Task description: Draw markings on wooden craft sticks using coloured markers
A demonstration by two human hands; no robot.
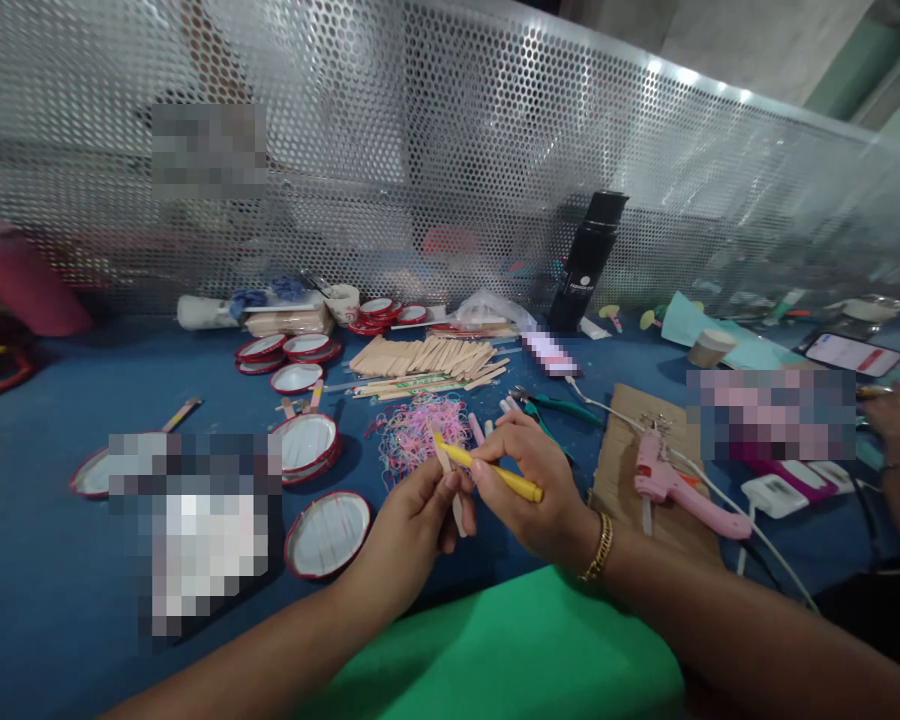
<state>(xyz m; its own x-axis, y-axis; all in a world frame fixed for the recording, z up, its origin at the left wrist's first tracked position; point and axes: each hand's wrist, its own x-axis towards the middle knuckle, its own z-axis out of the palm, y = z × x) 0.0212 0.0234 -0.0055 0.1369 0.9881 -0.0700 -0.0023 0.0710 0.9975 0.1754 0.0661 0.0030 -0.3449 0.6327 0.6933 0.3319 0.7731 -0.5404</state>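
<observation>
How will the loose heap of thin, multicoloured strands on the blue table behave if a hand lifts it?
The heap of thin, multicoloured strands is probably floppy, because they curve and loop. It may lift in clumps, since many cross and tangle. Such fine strands are likely light.

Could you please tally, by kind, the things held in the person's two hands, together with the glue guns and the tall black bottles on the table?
Wooden stick, in the left hand: 1
Yellow pen-like tool, in the right hand: 1
Pink glue gun: 1
Tall black bottle: 1
Total: 4
</observation>
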